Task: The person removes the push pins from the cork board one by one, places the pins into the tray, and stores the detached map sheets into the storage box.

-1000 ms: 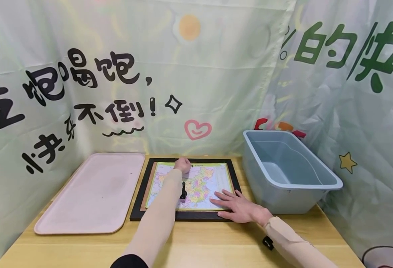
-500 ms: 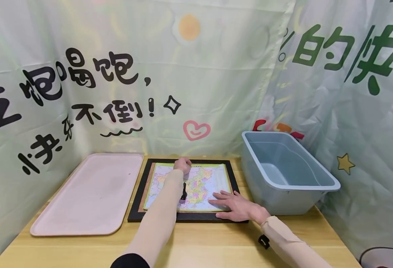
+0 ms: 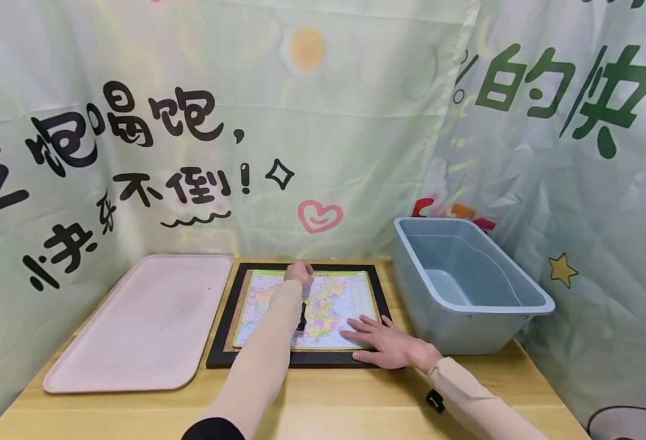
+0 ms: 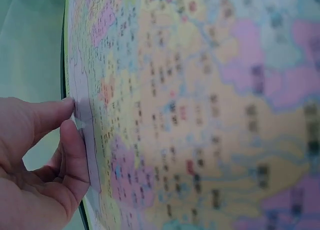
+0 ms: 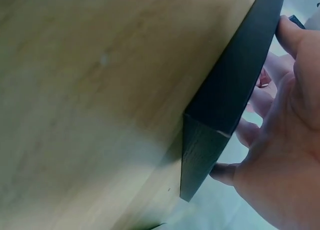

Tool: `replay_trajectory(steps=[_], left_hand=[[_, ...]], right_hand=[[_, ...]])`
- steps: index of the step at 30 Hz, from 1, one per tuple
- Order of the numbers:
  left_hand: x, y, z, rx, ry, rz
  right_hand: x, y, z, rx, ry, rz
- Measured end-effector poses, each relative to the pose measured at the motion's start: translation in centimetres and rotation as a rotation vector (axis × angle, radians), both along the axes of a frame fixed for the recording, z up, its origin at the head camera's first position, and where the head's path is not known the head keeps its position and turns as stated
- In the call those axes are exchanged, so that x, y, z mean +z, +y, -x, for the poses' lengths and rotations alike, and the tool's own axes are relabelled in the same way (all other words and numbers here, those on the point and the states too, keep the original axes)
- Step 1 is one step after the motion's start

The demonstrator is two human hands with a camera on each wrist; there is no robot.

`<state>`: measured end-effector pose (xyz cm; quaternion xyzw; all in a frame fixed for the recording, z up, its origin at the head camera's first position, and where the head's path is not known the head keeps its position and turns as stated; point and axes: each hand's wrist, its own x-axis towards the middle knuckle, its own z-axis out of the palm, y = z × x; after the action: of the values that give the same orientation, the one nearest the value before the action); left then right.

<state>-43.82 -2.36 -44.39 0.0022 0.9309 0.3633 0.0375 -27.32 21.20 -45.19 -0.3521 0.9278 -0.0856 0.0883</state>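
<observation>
A coloured map point(image 3: 325, 318) lies on a brown board point(image 3: 230, 344) inside a black frame point(image 3: 323, 359). My left hand point(image 3: 300, 274) is at the map's top edge, fingers curled. In the left wrist view its thumb point(image 4: 52, 115) and index finger meet at the map's surface, pinching something small and pale whose kind is unclear. My right hand point(image 3: 385, 346) rests spread over the frame's lower right corner, fingertips on the map. The right wrist view shows that hand point(image 5: 295, 109) laid over the frame's edge point(image 5: 227, 74) without curling round it.
To the left a pale pink tray point(image 3: 141, 324) lies flat on the wooden table point(image 3: 345, 409). A grey-blue plastic tub point(image 3: 438, 311) stands to the right, close to the frame. Printed curtains point(image 3: 323, 140) hang behind and at both sides.
The head view has shifted slightly, so the scene sits a little further left and lower. Both hands keep their places on the map and frame.
</observation>
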Motion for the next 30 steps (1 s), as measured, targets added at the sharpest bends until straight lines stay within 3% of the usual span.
replay_trajectory(steps=[7, 14, 18, 30], left_hand=[[0.21, -0.74, -0.28, -0.051, 0.003, 0.002], [0.11, -0.67, -0.27, -0.033, -0.020, -0.020], [-0.39, -0.88, -0.22, -0.045, 0.003, -0.024], [-0.17, -0.47, -0.45, -0.032, 0.033, 0.001]], right_hand=[[-0.12, -0.20, 0.16, 0.001, 0.006, -0.017], [-0.09, -0.10, 0.11, 0.006, -0.004, -0.006], [-0.25, -0.14, 0.07, -0.002, -0.007, -0.004], [-0.21, -0.05, 0.13, -0.007, -0.008, 0.006]])
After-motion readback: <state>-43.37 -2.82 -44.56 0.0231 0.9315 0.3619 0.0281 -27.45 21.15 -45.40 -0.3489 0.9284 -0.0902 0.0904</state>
